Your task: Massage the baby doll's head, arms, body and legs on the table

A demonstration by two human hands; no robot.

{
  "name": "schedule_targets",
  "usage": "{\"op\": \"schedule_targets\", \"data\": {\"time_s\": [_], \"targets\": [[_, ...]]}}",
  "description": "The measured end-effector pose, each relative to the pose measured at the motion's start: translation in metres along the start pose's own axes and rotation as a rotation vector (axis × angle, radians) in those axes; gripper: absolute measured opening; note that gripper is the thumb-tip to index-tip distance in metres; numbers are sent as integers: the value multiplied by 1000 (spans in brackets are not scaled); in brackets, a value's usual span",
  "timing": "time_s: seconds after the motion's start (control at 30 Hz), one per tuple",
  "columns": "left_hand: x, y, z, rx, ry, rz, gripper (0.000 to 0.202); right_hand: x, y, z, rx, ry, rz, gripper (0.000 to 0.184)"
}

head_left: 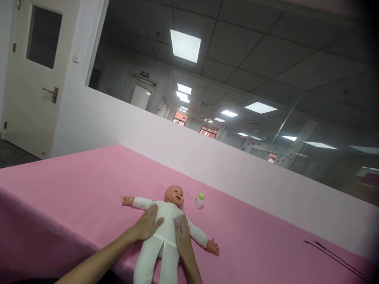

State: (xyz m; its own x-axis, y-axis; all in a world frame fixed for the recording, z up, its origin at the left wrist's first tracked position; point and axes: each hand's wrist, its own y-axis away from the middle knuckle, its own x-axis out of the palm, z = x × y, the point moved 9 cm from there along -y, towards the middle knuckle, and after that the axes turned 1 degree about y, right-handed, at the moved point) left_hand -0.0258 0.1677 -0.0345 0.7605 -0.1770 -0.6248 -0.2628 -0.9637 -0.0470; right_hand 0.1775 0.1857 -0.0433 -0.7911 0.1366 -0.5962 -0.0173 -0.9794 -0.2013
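A baby doll [168,221] with a white cloth body lies on its back on the pink table, its arms spread wide and its head toward the wall. My left hand [148,224] rests flat along the left side of the doll's torso, thumb stretched over the chest. On the other side, my right hand [182,234] lies against the torso with its fingers extended up to the chest. Neither hand grasps anything. Close to the doll's head stands a small clear bottle [199,201] with a green cap.
The pink padded table [79,185] runs along a low white wall [207,157] topped by a wide window. Two thin dark cords or sticks [334,258] lie at the far right. A closed door [38,98] stands at the left.
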Motion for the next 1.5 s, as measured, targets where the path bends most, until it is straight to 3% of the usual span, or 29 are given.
{"op": "schedule_targets", "data": {"time_s": [0.1,0.2,0.3,0.4,0.53,0.63,0.73,0.83,0.93,1.0,1.07,1.17,1.27,1.37,1.5], "targets": [[6,29,-11,9,-25,55,99,5,23,-9,16,46,42,110],[17,41,-35,104,-103,35,95,13,35,-8,-10,120,71,99],[23,27,-56,176,-150,-45,90,18,29,10,-114,145,80,86],[22,-1,-64,180,-179,-97,86,16,7,24,-158,139,73,81],[14,-31,-53,93,-191,-132,83,7,-22,25,-122,87,45,86],[11,-35,-42,83,-159,-116,83,-4,-26,11,-47,43,-23,94],[6,-23,-22,42,-109,-81,89,-12,-12,-9,13,69,-78,102],[2,3,-2,-9,-46,-9,95,-11,8,-32,41,88,-51,107],[4,34,-2,-5,-37,56,92,1,23,-48,67,138,34,110],[11,48,-18,61,-80,94,87,11,30,-41,18,162,75,105],[20,54,-40,160,-141,127,84,20,34,-18,-101,149,119,92],[24,37,-61,235,-189,91,81,26,29,19,-201,114,167,75],[17,2,-53,160,-174,14,82,17,8,36,-162,119,135,76],[9,-22,-34,58,-109,-24,91,1,-11,32,-86,77,29,90],[1,-15,-16,32,-79,-40,96,-8,-10,8,-36,-19,-54,103]]}}
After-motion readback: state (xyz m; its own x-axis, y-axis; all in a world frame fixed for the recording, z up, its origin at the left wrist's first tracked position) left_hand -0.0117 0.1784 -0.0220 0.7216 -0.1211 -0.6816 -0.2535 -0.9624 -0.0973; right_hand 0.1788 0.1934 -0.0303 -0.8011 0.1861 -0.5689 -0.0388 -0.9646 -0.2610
